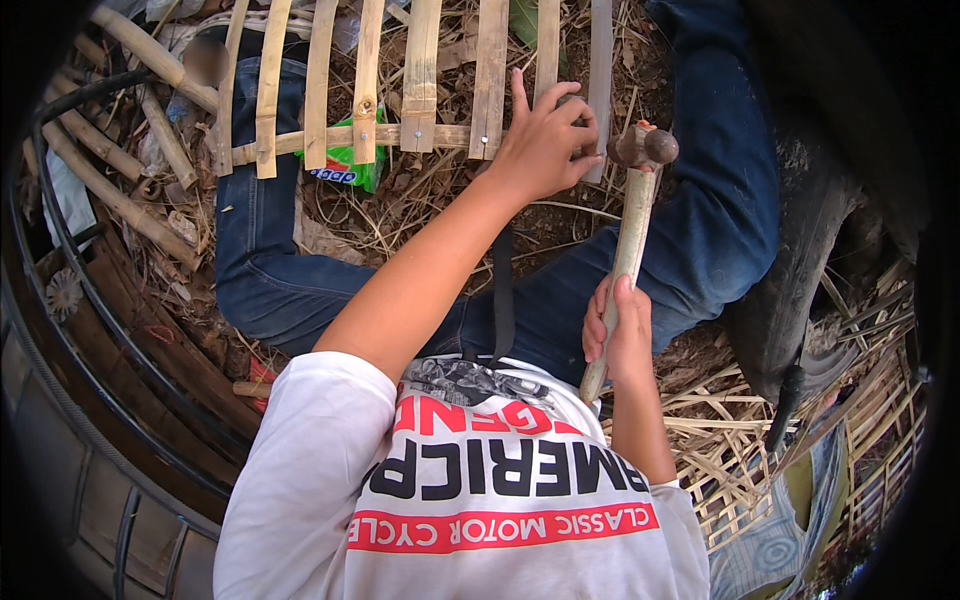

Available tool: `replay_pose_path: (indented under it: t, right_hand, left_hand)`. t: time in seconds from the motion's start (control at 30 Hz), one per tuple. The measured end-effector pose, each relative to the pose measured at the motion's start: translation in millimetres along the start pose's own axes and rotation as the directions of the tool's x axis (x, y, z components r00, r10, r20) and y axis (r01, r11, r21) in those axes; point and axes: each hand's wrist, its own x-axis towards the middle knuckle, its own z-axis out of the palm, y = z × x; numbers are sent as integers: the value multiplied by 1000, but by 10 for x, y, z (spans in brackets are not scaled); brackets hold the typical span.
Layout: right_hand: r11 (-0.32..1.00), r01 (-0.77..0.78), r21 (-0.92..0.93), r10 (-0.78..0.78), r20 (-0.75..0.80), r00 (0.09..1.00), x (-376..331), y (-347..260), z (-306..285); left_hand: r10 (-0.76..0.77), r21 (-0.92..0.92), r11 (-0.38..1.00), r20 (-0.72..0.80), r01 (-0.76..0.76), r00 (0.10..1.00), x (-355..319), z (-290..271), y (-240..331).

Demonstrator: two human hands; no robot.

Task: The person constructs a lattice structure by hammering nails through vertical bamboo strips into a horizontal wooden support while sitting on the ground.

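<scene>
My right hand is wrapped round the pale wooden handle of a hammer. The hammer stands head-up in front of my right thigh, its rounded, dark brown head at the top. Farther left, my left hand lies at the right end of a row of bamboo slats. Its thumb and forefinger are bent onto the greyish slat at the right end, while the outermost finger points up. The slats lie across a bamboo crosspiece, with nail heads in several of them. The left palm is hidden.
My legs in jeans spread either side of the slats. A green packet lies beneath them among dry leaves. Bamboo poles and a black metal frame are at left. Woven bamboo strips and a dark log are at right.
</scene>
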Motion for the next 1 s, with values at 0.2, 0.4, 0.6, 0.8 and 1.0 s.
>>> replay_pose_path:
  t: [0.2, 0.4, 0.6, 0.8, 1.0]
  right_hand:
    - [999, 43, -1, -43, 27, 999, -46, -11, 9]
    - [998, 34, -50, -33, 26, 999, -51, -13, -2]
    - [997, 0, -78, 1, 12, 1000, 2, -14, -28]
    - [999, -2, -39, 2, 1, 1000, 6, -12, -38]
    - [996, 78, -36, -77, 23, 997, -87, -63, -26]
  left_hand:
    - [4, -10, 1000, -17, -4, 1000, -5, 7, -4]
    - [-4, 9, 1000, -14, 4, 1000, -15, 11, -5]
    - [-6, 15, 1000, -21, 6, 1000, 0, 37, -7]
    - [4, 7, 1000, -68, -3, 998, 19, 23, 7]
    - [0, 2, 1000, -27, 0, 1000, -12, 23, -11]
